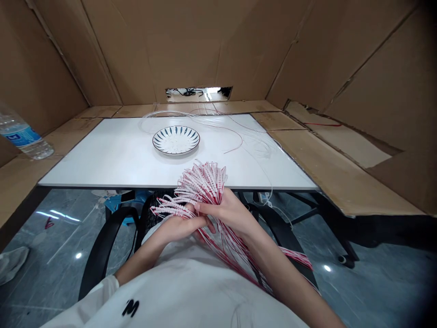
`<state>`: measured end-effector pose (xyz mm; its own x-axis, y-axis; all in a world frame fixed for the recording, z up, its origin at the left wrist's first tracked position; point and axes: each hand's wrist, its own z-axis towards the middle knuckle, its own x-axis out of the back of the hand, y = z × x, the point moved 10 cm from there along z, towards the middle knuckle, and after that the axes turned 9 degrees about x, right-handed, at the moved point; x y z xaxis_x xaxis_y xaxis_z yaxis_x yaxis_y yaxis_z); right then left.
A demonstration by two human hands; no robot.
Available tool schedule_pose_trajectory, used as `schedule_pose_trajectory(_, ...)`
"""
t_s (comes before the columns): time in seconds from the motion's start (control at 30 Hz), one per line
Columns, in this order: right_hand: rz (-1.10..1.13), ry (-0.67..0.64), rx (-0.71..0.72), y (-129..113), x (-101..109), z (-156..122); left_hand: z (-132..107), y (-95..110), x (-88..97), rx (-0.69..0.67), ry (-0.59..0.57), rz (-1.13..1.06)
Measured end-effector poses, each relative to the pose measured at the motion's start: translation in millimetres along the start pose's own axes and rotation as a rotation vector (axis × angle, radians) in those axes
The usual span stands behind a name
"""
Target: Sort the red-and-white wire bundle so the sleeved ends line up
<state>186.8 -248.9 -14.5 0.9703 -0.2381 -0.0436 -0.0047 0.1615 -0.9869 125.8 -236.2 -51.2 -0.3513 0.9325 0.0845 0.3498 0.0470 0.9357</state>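
In front of my lap I hold a thick bundle of thin red and white strands (201, 180), with bumpy, bead-like white and red ends fanned out. My right hand (230, 210) is closed around the larger part of it, thumb across the front. My left hand (186, 226) is closed on a smaller bunch of the same strands (169, 207), whose ends point left. The two hands touch or nearly touch, and some left fingers are hidden. Long red and white tails (235, 255) run down to the right, under my right forearm and over the chair arm.
A striped-rim plate (176, 140) with small white bits stands on the white table (102, 159). Loose clear and red threads (239, 136) curl behind and right of it. Cardboard walls (191, 45) enclose the table. At left lies a tilted water bottle (25, 136). Black chair arms (102, 250) flank me.
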Motion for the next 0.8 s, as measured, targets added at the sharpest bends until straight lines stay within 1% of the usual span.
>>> schedule_pose_trajectory(0.03,-0.004,-0.004,-0.018,2.1,-0.2,-0.2,0.0,-2.8,-0.1,0.005,-0.005,-0.011)
schedule_pose_trajectory(0.13,0.020,-0.005,-0.064,7.3,-1.4,-0.6,-0.2,-7.3,7.6,-0.015,0.062,-0.018)
schedule_pose_trajectory(0.17,0.022,-0.004,-0.065,7.2,-1.7,-0.4,-0.1,-7.4,8.1,-0.025,0.065,-0.015)
schedule_pose_trajectory(0.33,-0.020,-0.015,0.000,-1.1,-2.2,0.9,0.5,-0.3,0.7,-0.081,-0.012,0.028)
schedule_pose_trajectory(0.47,-0.040,-0.061,-0.020,1.8,-4.9,-0.2,1.4,4.0,-2.2,-0.115,-0.049,0.052)
schedule_pose_trajectory(0.53,-0.046,-0.073,-0.020,2.6,-5.9,-0.4,2.5,3.6,0.2,-0.117,-0.022,0.089)
schedule_pose_trajectory(0.67,-0.066,-0.036,0.063,-5.2,-3.9,1.4,4.4,1.7,4.5,-0.107,0.031,0.147)
schedule_pose_trajectory(0.8,-0.127,-0.037,0.034,-1.6,-3.7,1.3,3.3,6.9,6.1,-0.110,0.066,0.165)
